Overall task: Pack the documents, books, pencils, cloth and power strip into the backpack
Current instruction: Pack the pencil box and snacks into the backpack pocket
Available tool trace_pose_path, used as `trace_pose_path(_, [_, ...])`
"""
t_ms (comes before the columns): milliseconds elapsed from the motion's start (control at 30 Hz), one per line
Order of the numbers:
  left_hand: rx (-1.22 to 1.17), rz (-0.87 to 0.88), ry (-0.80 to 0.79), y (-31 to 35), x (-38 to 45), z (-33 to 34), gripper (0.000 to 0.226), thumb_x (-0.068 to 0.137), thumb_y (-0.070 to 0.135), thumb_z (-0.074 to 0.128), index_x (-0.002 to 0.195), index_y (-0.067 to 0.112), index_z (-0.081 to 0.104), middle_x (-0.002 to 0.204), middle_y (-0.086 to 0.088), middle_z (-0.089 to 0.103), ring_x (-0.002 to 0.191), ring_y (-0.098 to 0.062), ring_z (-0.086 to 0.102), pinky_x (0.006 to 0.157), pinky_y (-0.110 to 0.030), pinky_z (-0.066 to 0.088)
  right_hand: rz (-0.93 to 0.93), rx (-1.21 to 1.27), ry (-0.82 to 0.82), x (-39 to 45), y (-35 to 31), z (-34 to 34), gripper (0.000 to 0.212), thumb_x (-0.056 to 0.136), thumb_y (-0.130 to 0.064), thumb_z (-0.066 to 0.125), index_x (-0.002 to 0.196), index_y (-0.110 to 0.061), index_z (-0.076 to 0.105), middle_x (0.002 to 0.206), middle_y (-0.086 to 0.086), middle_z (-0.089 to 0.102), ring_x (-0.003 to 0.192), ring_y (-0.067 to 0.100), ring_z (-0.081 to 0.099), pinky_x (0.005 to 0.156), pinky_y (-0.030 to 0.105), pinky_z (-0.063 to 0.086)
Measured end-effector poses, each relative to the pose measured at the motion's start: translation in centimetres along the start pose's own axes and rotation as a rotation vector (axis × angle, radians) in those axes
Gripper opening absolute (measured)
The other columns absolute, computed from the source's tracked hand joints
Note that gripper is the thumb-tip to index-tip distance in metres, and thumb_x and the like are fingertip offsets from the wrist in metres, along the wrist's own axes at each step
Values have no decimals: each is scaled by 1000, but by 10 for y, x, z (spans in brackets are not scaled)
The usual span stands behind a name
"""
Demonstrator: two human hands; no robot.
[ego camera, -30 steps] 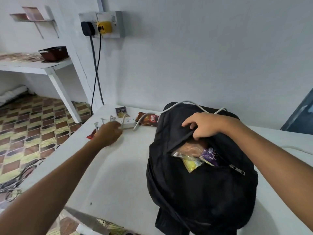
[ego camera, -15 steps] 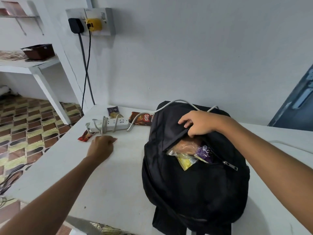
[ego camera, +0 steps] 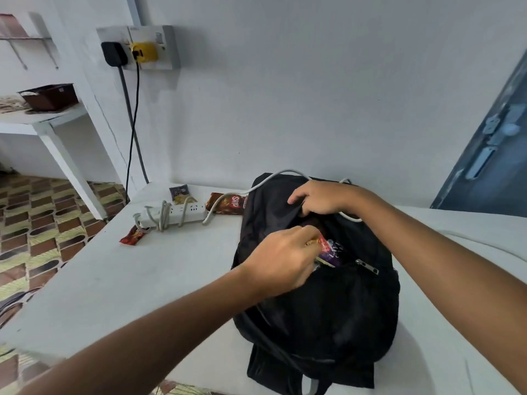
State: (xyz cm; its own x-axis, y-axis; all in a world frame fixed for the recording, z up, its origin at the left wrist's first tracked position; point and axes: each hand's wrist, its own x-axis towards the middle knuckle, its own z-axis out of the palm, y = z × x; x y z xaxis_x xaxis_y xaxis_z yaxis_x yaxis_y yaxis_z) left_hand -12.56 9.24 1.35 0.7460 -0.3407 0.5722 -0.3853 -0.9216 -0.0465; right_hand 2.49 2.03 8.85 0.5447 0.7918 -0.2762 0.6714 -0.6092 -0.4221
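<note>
A black backpack (ego camera: 319,303) lies on the white table (ego camera: 119,280) with its front pocket unzipped. My right hand (ego camera: 316,196) grips the upper edge of the pocket and holds it apart. My left hand (ego camera: 281,259) pinches a small red snack packet (ego camera: 323,243) at the pocket's mouth, above a purple packet (ego camera: 333,250) inside. A white power strip (ego camera: 174,213) with its cable wound round it lies at the table's far left; its grey cable (ego camera: 273,178) runs over the backpack's top.
Three snack packets lie near the strip: a red-brown one (ego camera: 228,203), a dark one (ego camera: 179,193) and a small red one (ego camera: 131,236) by the table's left edge. A wall socket (ego camera: 139,48) holds two plugs. A blue door (ego camera: 490,155) stands right.
My left hand left the table near the power strip, carrying a small red packet, and moved right to the backpack's pocket. My right hand kept hold of the pocket edge.
</note>
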Motion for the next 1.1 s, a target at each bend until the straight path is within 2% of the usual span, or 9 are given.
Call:
trace_pose_path(67, [60, -98, -99, 2, 11, 16, 1, 72, 5, 61, 72, 4, 60, 82, -13, 59, 60, -28, 55, 44, -35, 47, -11, -22, 14, -7, -3, 1, 45, 88, -4, 52, 130, -19, 57, 134, -1, 56, 123, 15, 50, 103, 27, 37])
trace_pose_path(167, [186, -217, -221, -1, 30, 29, 29, 47, -1, 81, 63, 6, 59, 72, -14, 59, 50, -28, 55, 35, -27, 39, -31, -72, 61, -15, -8, 5, 46, 88, 0, 41, 126, -18, 60, 135, 0, 56, 125, 17, 48, 104, 30, 37])
trace_pose_path(367, [216, -322, -310, 2, 64, 36, 31, 28, -1, 84, 43, 9, 58, 44, -8, 56, 39, -26, 54, 43, -20, 25, -54, -61, 151, -21, -7, 1, 42, 86, 2, 40, 110, -18, 67, 118, 2, 64, 106, 19, 57, 94, 33, 45])
trace_pose_path(400, [272, -330, -284, 5, 69, 36, 28, 33, 5, 86, 45, 12, 62, 47, -7, 59, 44, -24, 57, 46, -21, 31, -55, -50, 161, -21, -6, -1, 41, 86, 1, 42, 111, -18, 67, 118, 2, 65, 106, 18, 58, 94, 32, 45])
trace_pose_path(467, [294, -363, -363, 10, 71, 40, 10, 71, 11, 74, 81, 9, 73, 87, -13, 69, 84, -29, 63, 69, -31, 46, -46, -22, 160, -21, -4, -4, 38, 86, -1, 48, 114, -20, 66, 119, 1, 65, 108, 18, 58, 96, 32, 45])
trace_pose_path(567, [195, -445, -459, 13, 61, 50, 26, 89, 2, 51, 112, 0, 62, 124, -22, 50, 110, -37, 51, 84, -42, 44, -43, 8, 133, -22, -2, -4, 35, 86, -5, 55, 116, -20, 64, 120, 1, 63, 112, 18, 57, 100, 34, 44])
trace_pose_path(800, [97, -473, -245, 11, 62, 48, 23, 83, -3, 55, 104, -3, 65, 110, -24, 61, 101, -41, 55, 75, -40, 40, -62, 39, 147, -18, -5, -1, 38, 86, 0, 52, 118, -17, 64, 120, 2, 62, 110, 17, 57, 95, 29, 45])
trace_pose_path(967, [83, -531, -303, 13, 68, 52, 18, 88, 2, 51, 101, -3, 63, 108, -22, 62, 94, -39, 58, 67, -37, 34, -60, 62, 134, -16, -1, -2, 37, 85, -1, 58, 118, -17, 64, 115, 2, 62, 110, 18, 57, 95, 29, 46])
trace_pose_path(1100, [-18, -382, -380, 12, 56, 47, 18, 93, 10, 46, 92, -2, 59, 99, -22, 63, 89, -39, 61, 69, -40, 41, -78, 86, 141, -16, 5, 0, 34, 83, -8, 64, 116, -17, 64, 103, -4, 59, 107, 15, 57, 98, 31, 44])
